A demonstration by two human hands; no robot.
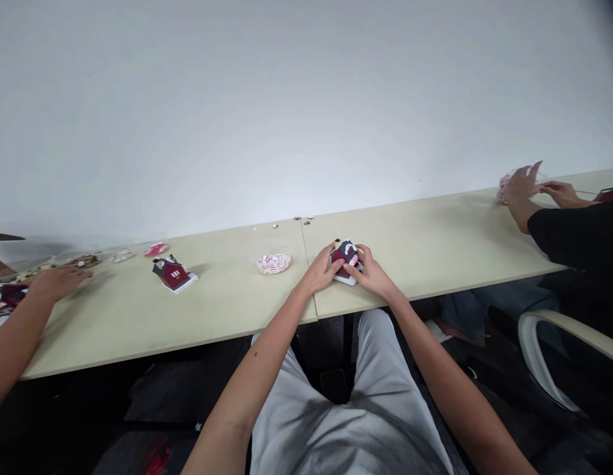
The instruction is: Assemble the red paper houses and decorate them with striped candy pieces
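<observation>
A small dark red house with a grey roof and white trim stands on the table in front of me. My left hand grips its left side, and my right hand holds its right side, both thumbs on the front. A red-and-white striped piece shows by my right thumb. To the left of my hands sits a clear tray of red-and-white pieces. Another dark red house stands farther left.
At the far left, a person's hand reaches near trays of small pieces. Another person's hands are at a bag or tray at the right. Small brown scraps lie near the wall. A chair arm is at the lower right.
</observation>
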